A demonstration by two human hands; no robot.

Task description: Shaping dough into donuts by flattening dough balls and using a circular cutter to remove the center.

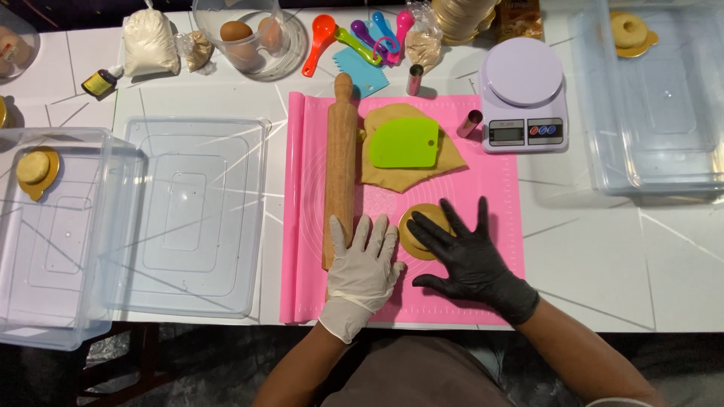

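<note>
My left hand (363,264), in a white glove, lies flat with fingers spread on the pink silicone mat (498,188), right beside the near end of the wooden rolling pin (341,158). My right hand (467,252), in a black glove, rests open on the mat with its fingers touching a round dough piece on a gold disc (417,226). Farther back on the mat lies a flat sheet of tan dough (403,175) with a green scraper (404,143) on top of it.
A lilac kitchen scale (523,94) stands at the mat's back right. Clear plastic boxes sit at left (53,249) and right (656,98), each holding a dough round on a gold disc; a clear lid (192,218) lies beside the mat. Eggs in a bowl (245,38), measuring spoons (362,38) and bags line the back.
</note>
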